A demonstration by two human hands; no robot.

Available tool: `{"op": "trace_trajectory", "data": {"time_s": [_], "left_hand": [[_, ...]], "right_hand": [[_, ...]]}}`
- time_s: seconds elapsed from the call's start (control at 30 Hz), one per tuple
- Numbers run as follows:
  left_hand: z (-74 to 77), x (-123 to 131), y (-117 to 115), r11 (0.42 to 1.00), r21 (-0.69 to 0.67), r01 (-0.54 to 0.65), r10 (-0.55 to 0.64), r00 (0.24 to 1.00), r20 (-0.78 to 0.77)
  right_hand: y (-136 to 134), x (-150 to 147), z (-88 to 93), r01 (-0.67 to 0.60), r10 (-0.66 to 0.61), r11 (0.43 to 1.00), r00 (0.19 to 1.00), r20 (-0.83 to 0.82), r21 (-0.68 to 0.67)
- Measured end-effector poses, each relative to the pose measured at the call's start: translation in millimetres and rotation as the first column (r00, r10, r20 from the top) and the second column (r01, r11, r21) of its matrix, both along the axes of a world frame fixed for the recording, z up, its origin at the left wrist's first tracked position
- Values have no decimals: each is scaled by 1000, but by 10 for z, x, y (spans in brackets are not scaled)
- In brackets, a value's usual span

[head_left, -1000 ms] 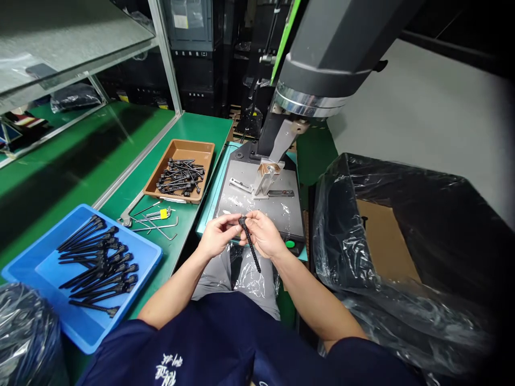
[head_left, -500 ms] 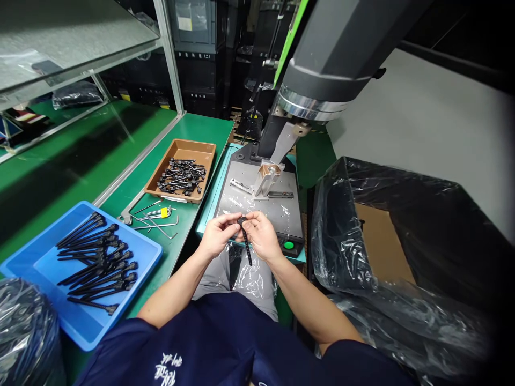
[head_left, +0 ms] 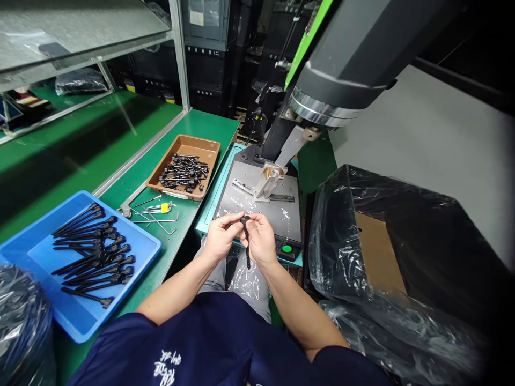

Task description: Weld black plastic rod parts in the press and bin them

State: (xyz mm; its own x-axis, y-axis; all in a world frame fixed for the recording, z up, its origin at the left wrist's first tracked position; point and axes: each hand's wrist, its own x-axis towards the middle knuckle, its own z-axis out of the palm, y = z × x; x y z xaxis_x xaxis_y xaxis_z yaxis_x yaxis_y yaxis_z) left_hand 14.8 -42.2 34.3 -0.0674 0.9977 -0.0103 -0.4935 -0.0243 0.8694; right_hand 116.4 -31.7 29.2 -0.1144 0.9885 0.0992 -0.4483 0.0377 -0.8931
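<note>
Between both hands, in front of the machine's plate, is a black ribbed rod with a thick head (head_left: 248, 258), its shaft pointing down. The thumb and fingers of my left hand (head_left: 219, 236) pinch it near the head. My right hand (head_left: 261, 238) is closed round the same part, and the fingertips hide some of it. Just beyond stands a metal fixture (head_left: 265, 185) on the grey machine plate (head_left: 229, 201). Similar black rods (head_left: 94, 252) lie in a blue tray (head_left: 140, 257) at the left. Smaller, thinner black pieces (head_left: 185, 172) fill part of a brown tray (head_left: 211, 153).
A large machine head (head_left: 333, 80) overhangs the fixture. Hex keys (head_left: 161, 214) lie on the green bench (head_left: 177, 241) between the trays. A green button (head_left: 286, 249) sits at the plate's front corner. To the right stands a box lined with dark plastic (head_left: 333, 241).
The view has shifted slightly. Both hands stay together on the rod, and my right hand covers more of its upper shaft, which hangs a little more upright.
</note>
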Motion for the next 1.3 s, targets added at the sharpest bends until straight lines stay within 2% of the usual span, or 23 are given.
{"op": "trace_trajectory", "data": {"time_s": [0.27, 0.47, 0.7, 0.97, 1.3], "left_hand": [[28, 71, -33, 996, -29, -81, 83, 994, 72], [51, 73, -50, 995, -10, -99, 99, 994, 45], [9, 62, -66, 990, -18, -142, 142, 990, 2], [-22, 50, -55, 989, -61, -133, 133, 991, 6], [-151, 26, -37, 995, -51, -90, 93, 993, 70]], "right_hand": [[-30, -50, -22, 19, -20, 1000, 1000, -24, -10], [-16, -28, -52, -22, 19, 998, 998, -56, -66], [1, -36, -128, -29, 28, 996, 1000, -11, -90], [6, -42, -180, -14, 13, 994, 1000, -7, -105], [8, -68, -165, 45, -43, 995, 999, 15, -91]]}}
